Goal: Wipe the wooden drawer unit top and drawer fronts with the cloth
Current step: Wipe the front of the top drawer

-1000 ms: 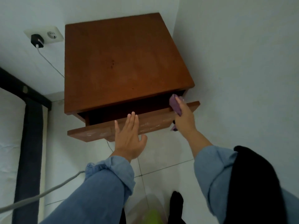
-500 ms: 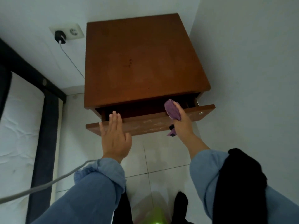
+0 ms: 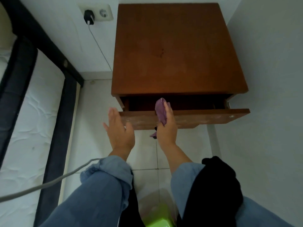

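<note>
The right hand (image 3: 166, 126) grips the purple cloth (image 3: 160, 111) over the open brown wooden drawer's front (image 3: 205, 117); the left hand (image 3: 118, 128) hovers spread beside it. Pressing hard could slam the drawer onto fingers.

A home bedroom, by the look of it. A white quilted mattress (image 3: 29, 128) in a dark bed frame (image 3: 54, 131) lies to the left of the left hand (image 3: 120, 130). A wooden drawer unit (image 3: 178, 51) stands bedside-style in the corner of white walls, beyond both hands. A wall socket (image 3: 98, 13) with a charger (image 3: 89, 17) plugged in sits above the white tiled floor (image 3: 95, 128).
</note>
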